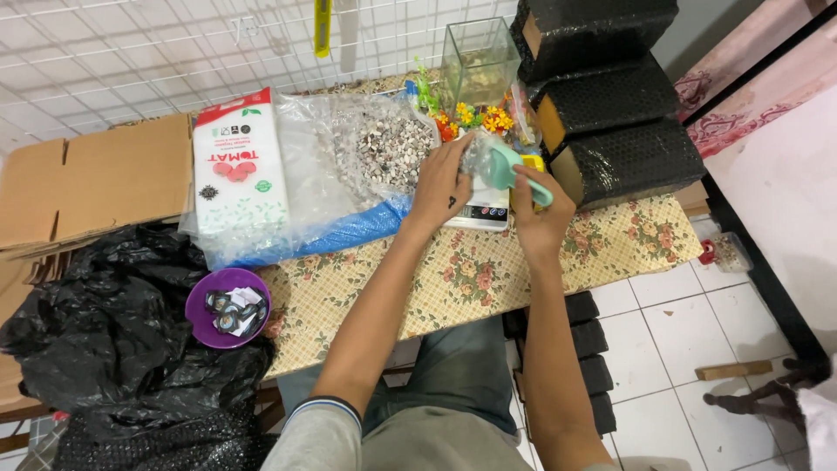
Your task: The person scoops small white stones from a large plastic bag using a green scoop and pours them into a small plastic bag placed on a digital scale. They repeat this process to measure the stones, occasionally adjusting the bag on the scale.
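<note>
Scooping step in hand: right hand (539, 208) grips a teal scoop (510, 170) over the digital scale (481, 214); left hand (443, 179) clasps a small clear bag (482, 153). Next calls for steady tipping.

A glossy teal plastic scoop (510, 170) is gripped by the right hand (540, 214), and thin, crinkled clear plastic film (481, 150) is pinched by the left hand (443, 181). A matt floral cloth (453, 279) is spread over the table. 3 parcels (610, 105) are wrapped in shiny black bubble wrap (finely dimpled). Matt brown cardboard (105, 179), a smooth glass tank (478, 59) and a smooth purple plastic bowl (202, 314) are seen.
</note>
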